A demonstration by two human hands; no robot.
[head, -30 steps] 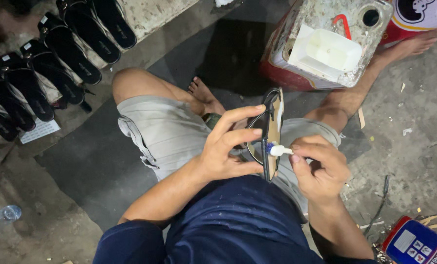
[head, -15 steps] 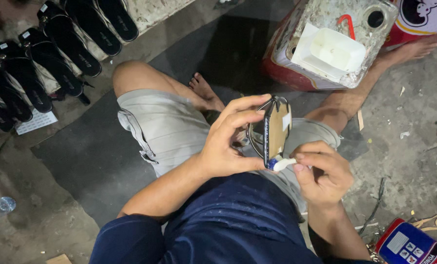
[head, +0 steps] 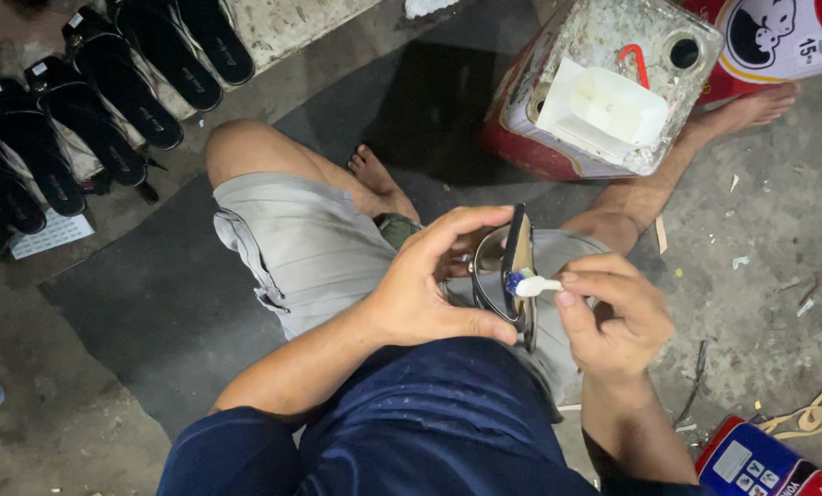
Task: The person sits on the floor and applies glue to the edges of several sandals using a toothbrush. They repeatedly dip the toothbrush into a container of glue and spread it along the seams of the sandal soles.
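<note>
While the left hand (head: 429,294) grips the black sandal (head: 514,271) edge-up, the right hand (head: 613,317) pinches a small white brush (head: 532,286) against it.

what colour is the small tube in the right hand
White, with a blue tip; the tube shows best in the head view.

Red and white sack (head: 778,37) top right, behind a battered tin (head: 604,92). Red can with white-blue label (head: 751,464) bottom right. White paper sheet (head: 51,234) far left.
</note>
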